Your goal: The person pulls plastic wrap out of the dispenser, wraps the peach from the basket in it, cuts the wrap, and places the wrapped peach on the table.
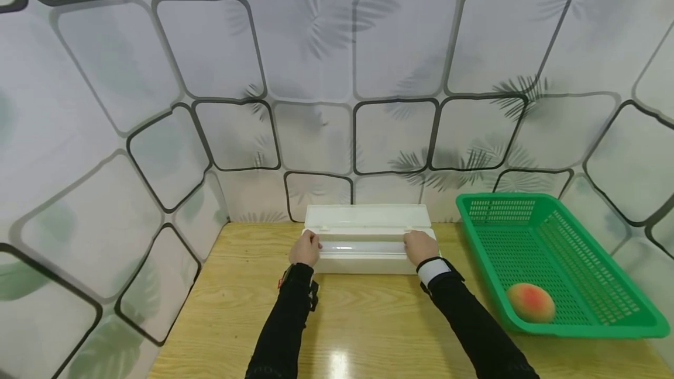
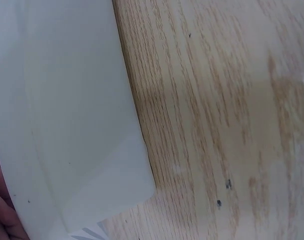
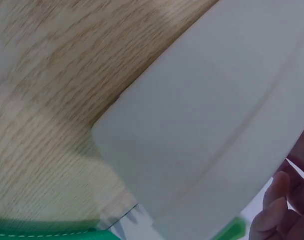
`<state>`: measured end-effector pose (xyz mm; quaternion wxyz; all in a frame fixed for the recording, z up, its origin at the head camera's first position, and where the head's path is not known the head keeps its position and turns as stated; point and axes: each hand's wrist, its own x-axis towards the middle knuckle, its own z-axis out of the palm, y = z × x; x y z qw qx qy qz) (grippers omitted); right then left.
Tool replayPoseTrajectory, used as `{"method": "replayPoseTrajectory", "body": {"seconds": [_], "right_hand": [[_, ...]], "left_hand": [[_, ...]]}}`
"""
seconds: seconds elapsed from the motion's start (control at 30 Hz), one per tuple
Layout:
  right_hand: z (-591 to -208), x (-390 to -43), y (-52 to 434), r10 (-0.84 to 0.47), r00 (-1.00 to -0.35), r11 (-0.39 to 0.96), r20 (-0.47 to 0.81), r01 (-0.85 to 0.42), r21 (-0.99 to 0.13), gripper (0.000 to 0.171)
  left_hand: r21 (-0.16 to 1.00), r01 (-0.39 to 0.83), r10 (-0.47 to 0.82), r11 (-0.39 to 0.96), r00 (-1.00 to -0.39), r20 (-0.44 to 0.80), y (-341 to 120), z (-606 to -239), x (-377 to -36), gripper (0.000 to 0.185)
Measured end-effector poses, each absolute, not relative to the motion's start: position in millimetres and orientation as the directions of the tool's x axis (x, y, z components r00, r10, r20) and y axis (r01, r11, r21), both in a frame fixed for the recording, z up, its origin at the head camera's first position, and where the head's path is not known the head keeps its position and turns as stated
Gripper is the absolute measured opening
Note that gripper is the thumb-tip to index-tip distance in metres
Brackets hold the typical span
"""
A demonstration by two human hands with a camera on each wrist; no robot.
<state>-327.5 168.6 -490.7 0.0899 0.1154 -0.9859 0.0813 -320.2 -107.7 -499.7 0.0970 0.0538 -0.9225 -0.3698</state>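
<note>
Hands, two: left hand and right hand, at the left and right ends of a film dispenser box; fingers of both bent, whether pinching film or box edge cannot be told. Dispenser box, one, white, at the table's far side, between the hands; its lid raised at the far side and one shiny roll inside, both seen in the head view alone. Left wrist view adds dark specks on the wood-grain table; right wrist view, a green edge of the basket. Sleeves, two, black. Basket, one, green, right; peach, one, in its near left corner, head view only.
</note>
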Motion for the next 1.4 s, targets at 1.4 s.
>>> {"method": "replayPoseTrajectory", "body": {"seconds": [1.4], "right_hand": [[-481.4,-324.3,199.2,-0.179,-0.952,0.968,0.249,-0.215,-0.127,0.019]], "left_hand": [[0.703,0.057,-0.103,0.709,-0.978,0.183,-119.5,-498.9,-322.8,0.013]]}}
